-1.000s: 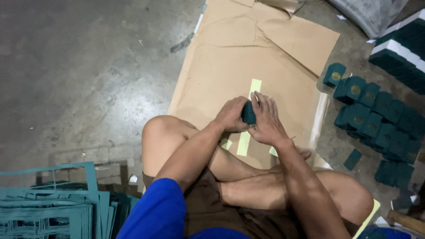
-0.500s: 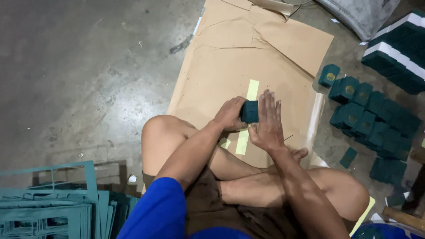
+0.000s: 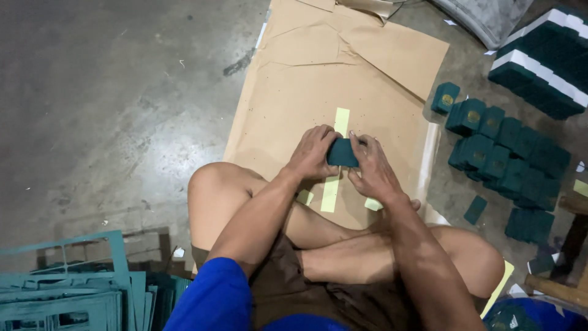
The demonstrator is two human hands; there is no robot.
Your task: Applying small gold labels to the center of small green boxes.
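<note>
Both hands — left hand (image 3: 313, 153), right hand (image 3: 370, 168) — are clamping fingers around the small green box (image 3: 341, 153), possibly crushing its corners.

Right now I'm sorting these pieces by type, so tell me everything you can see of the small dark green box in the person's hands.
The small dark green box is squarish with rounded corners and a matte, cardboard-like surface. It is held between the left hand and the right hand, above the brown paper sheet. Fingers cover its sides; any mark on it is hidden.
</note>
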